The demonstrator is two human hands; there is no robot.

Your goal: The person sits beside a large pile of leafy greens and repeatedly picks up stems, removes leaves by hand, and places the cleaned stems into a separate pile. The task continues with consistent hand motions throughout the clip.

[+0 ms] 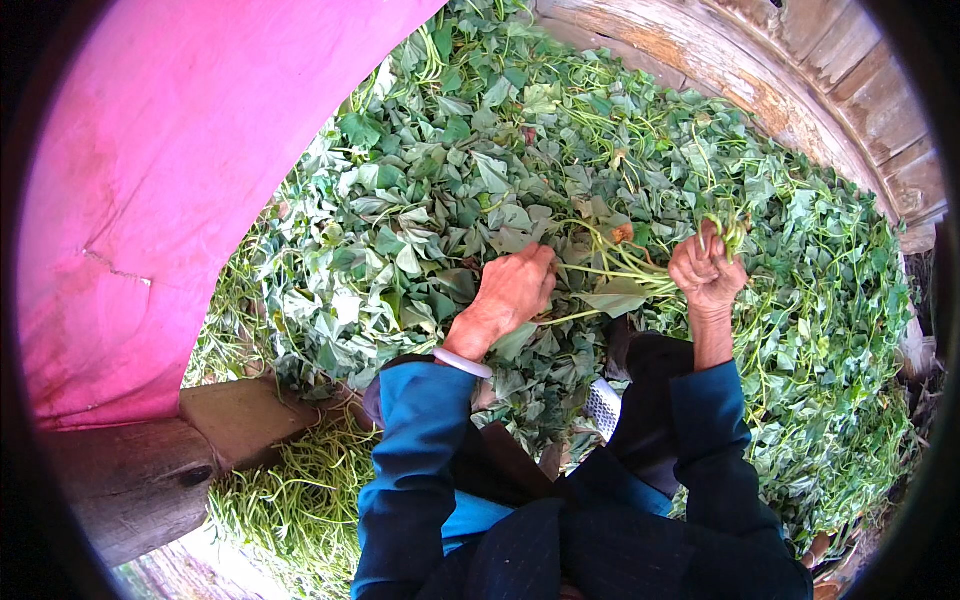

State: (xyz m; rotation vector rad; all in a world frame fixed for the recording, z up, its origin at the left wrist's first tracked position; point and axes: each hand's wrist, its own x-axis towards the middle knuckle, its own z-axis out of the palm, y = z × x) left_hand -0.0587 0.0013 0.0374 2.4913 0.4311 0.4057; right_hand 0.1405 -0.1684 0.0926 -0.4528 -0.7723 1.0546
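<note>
My right hand (705,274) is closed in a fist around a bunch of pale green leaf stalks (637,274), apparently from sweet potato vines. Their cut ends poke out above the fist, and a few leaves hang toward the left. My left hand (517,289) is curled at the leafy end of the bunch, where a straight stalk meets its fingers. Its fingertips are mostly hidden from above. A pale bangle (463,363) circles the left wrist. Below both hands spreads a thick heap of green leaves (450,187).
A pink cloth (150,165) covers the upper left. Beneath it lies a wooden beam (127,472), beside a pile of stripped stalks (300,495). A weathered log (697,45) and planks (847,60) border the heap at upper right. A patterned white object (603,409) shows between my legs.
</note>
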